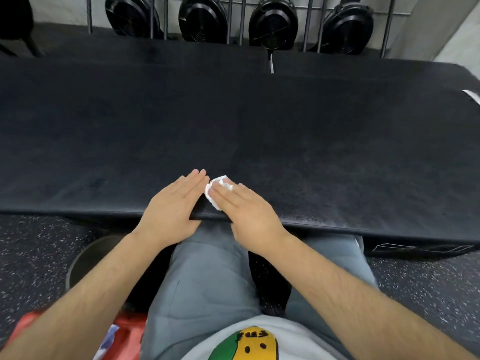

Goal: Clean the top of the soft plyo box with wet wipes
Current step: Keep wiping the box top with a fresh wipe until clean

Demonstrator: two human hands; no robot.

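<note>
Soft plyo box [259,120]: black, its top spans the view.
Left hand [174,206]: flat on the box's near edge, fingers straight, holding nothing.
Wet wipe [215,187]: 1, white, crumpled, on the box top by that edge.
Right hand [246,209]: fingers straight, pressing the wipe onto the box.

Wet wipe [219,184]: white, crumpled; part hidden under the straight fingers of the right hand [244,206].
Soft plyo box [233,113]: ends cut off at 9 and 3 o'clock.
Four black round units [272,27], 12 o'clock: tops cut off; kind cannot be told.
Red packet [127,331], 7 o'clock: cut off by the lower edge, partly hidden behind the left forearm [78,302]; print unreadable.
Dark round object [88,258], 8 o'clock: partly hidden by the same forearm.
Shirt print [249,344], 6 o'clock: cut off, blurred.
</note>
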